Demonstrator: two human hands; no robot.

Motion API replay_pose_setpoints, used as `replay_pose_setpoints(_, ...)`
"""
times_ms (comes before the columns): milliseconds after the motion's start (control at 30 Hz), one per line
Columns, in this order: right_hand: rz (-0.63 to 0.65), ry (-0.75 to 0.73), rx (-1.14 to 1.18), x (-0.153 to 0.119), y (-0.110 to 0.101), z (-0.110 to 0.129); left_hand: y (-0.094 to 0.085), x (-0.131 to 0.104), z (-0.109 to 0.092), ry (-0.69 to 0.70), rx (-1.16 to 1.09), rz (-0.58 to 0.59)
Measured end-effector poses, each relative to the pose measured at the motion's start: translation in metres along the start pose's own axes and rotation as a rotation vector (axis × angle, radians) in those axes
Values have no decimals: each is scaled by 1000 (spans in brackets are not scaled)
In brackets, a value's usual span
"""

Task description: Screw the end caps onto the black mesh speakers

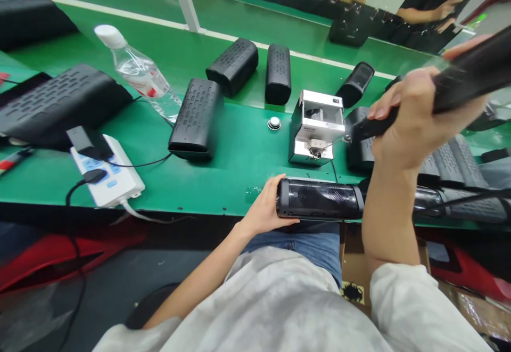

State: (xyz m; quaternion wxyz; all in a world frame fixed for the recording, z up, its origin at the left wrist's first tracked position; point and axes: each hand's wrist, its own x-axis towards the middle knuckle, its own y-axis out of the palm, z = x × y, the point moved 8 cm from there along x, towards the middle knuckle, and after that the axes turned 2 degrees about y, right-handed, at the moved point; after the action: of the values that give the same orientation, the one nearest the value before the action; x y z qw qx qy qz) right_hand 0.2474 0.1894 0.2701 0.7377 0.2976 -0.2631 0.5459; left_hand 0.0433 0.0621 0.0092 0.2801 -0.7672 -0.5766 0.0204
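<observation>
My left hand (268, 207) grips the left end of a black speaker (321, 198) that lies lengthwise at the table's front edge, its glossy side with round grilles facing up. Raised at the right, my right hand (415, 109) is closed around a black electric screwdriver (475, 72); its tip points left toward a silver screw feeder (317, 128). The tool is partly blurred. Left of the feeder sits a small round metal piece (274, 123) on the green table.
Black speakers (195, 117) stand about the green table (235, 144), with several more at the right. A water bottle (146, 78) and a white power strip (120, 173) with cords are at the left. A person (431, 0) is at the upper right.
</observation>
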Motion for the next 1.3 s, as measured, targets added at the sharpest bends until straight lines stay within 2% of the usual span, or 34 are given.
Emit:
replay_pose_setpoints(100,3,-121,-24,1,8,-14,0,-1,1,6,-4,-6)
replay_pose_setpoints(200,44,-70,-11,-2,18,-28,0,-2,2,13,-3,-16)
replay_pose_setpoints(433,45,45,-5,-6,20,-30,0,-2,2,-11,2,-5)
replay_pose_setpoints(567,56,113,-11,-10,1,-28,0,-1,0,-14,-3,-5)
replay_pose_setpoints(700,-7,67,-14,-4,-37,-5,-1,-1,-3,17,4,-9)
replay_pose_setpoints(833,-45,91,-56,1,-59,16,-2,-1,-3,24,13,-13)
replay_pose_setpoints(1067,-55,105,-76,-7,-62,23,-3,1,-3,25,3,7)
replay_pose_setpoints(1300,-27,288,-101,-41,-62,-9,-3,0,-3,-9,-16,9)
